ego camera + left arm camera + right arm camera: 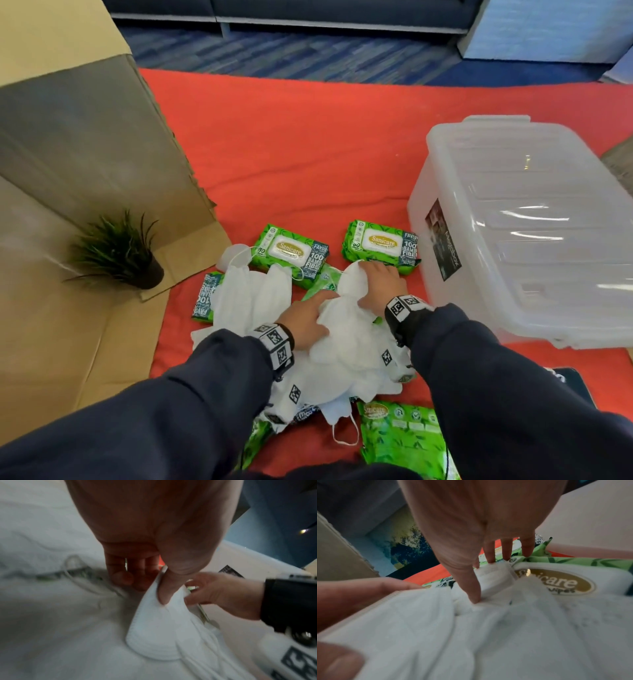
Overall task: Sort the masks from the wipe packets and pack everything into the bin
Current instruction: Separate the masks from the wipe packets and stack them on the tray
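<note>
A heap of white masks (pixel 346 359) lies on the red cloth (pixel 308 147), with several green wipe packets (pixel 291 251) around and partly under it. My left hand (pixel 313 317) pinches the edge of a white mask (pixel 154 631) between thumb and curled fingers. My right hand (pixel 375 281) grips the far end of the same bunch of masks (pixel 493 572), thumb pressed in and fingers over its top, just in front of another wipe packet (pixel 380 241). The clear plastic bin (pixel 531 222) stands to the right with its lid on.
A big cardboard box (pixel 85 154) and a small potted plant (pixel 116 250) stand on the left. One more wipe packet (pixel 404 431) lies near my right sleeve, and a dark flat object (pixel 572 383) sits at the lower right. Blue carpet lies beyond the cloth.
</note>
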Motion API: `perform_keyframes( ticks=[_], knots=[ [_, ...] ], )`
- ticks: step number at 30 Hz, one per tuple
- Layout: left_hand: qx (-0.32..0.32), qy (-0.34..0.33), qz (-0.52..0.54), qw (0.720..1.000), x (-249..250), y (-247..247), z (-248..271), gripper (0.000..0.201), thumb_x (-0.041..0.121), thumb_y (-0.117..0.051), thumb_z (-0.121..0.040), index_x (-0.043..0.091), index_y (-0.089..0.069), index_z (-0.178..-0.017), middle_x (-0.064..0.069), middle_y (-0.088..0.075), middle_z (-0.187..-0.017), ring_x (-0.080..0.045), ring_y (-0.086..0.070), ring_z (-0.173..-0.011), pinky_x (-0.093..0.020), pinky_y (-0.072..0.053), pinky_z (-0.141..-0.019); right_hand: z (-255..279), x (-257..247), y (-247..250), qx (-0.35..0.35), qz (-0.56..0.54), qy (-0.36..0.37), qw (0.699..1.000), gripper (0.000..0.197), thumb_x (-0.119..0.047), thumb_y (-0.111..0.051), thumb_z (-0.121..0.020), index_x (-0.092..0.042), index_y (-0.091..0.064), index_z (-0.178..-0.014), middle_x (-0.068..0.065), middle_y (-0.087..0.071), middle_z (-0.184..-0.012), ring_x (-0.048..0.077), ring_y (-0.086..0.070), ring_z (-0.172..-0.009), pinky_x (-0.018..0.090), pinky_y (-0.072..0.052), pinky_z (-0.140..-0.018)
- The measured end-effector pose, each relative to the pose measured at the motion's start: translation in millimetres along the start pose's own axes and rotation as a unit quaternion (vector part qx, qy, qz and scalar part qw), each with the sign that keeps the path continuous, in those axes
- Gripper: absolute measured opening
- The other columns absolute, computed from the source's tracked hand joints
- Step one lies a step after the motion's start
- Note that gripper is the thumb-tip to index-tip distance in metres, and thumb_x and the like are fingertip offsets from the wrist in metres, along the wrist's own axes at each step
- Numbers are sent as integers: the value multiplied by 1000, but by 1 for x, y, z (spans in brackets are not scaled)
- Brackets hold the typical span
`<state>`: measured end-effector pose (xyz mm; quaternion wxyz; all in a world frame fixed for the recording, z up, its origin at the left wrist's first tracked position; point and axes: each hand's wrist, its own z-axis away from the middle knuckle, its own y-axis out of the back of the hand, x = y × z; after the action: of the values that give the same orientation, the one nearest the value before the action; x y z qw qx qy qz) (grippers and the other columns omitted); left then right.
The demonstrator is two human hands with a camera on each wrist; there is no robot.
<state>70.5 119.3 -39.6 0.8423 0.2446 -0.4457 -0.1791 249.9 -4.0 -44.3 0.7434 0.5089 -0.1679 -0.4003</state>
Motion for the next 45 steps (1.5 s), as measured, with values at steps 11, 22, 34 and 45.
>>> perform_keyframes(
  ticks=[11, 22, 34, 45],
  knots=[
    [210, 65, 203, 954, -31, 62, 63, 26, 21, -67, -95, 29, -60, -119, 7, -71, -105, -18, -69, -95, -48, -61, -81, 67, -8, 36, 114, -713, -94, 685, 20, -12, -67, -93, -23, -70, -110, 4, -76, -113, 27, -70, -106, 43, -57, -86],
    [281, 14, 398, 873, 31, 40, 77, 76, -8, -58, -90, 48, -35, -136, 2, -58, -133, -23, -67, -103, -41, -63, -61, 142, -42, 7, -60, -907, -99, 404, 49, 5, -58, -91, -12, -56, -137, 13, -70, -131, 29, -69, -116, 40, -63, -85],
    [68, 9, 583, 810, 59, 9, 102, 72, -9, -46, -75, 29, -54, -135, -11, -59, -136, -40, -64, -117, -61, -59, -85, 161, -58, 8, 44, -875, -122, 466, 46, 3, -72, -86, -9, -62, -129, 18, -74, -119, 32, -75, -97, 44, -62, -67],
    [139, -39, 320, 936, 46, 34, 95, 22, 11, -74, -92, 14, -62, -110, -4, -76, -100, -24, -74, -93, -44, -63, -70, 159, -32, 17, 0, -839, -163, 519, 75, -16, -88, -78, -7, -49, -141, 17, -68, -130, 34, -69, -116, 59, -57, -93]
  ],
)
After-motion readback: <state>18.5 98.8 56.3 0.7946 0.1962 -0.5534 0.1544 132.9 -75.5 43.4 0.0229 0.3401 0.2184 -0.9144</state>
